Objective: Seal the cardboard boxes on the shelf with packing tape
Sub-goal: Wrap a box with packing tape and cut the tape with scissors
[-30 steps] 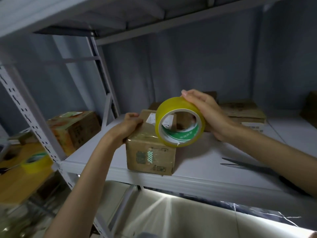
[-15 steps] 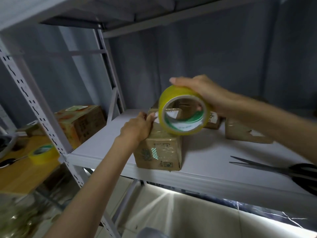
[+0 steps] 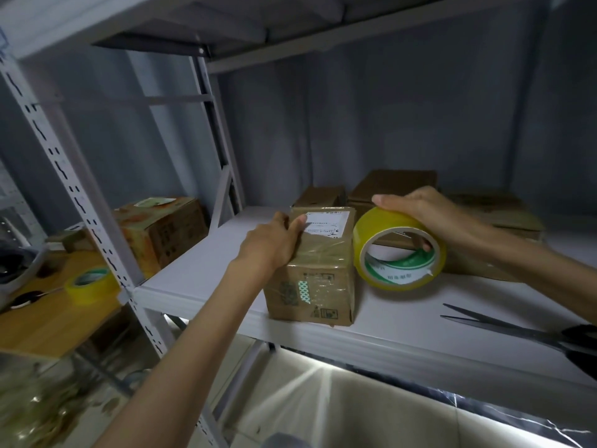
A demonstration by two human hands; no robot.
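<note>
Box: we see one small cardboard box [image 3: 311,266] near the front edge of the white shelf [image 3: 403,321], with clear tape across its top and a white label on the lid.
Left hand: our left hand [image 3: 274,240] rests on the box's top left edge, fingers straight and pressing the lid; it holds nothing.
Tape roll: one yellow packing tape roll [image 3: 400,250] stands on edge just right of the box, touching or nearly touching the shelf.
Right hand: our right hand [image 3: 429,218] grips the roll from above, fingers curled over the rim, one fingertip showing inside the core.
Change: half a second ago the roll was held up in front of the box; now it is down beside the box, and the left hand has shifted onto the lid.
Scissors: one pair of scissors [image 3: 517,328] lies on the shelf to the right, blades apart.
Other boxes: we count three or four more cardboard boxes [image 3: 392,185] at the back of the shelf, partly hidden.
Left of the rack: one printed carton [image 3: 164,231] and a second yellow tape roll [image 3: 89,284] sit on a wooden desk [image 3: 48,318].
</note>
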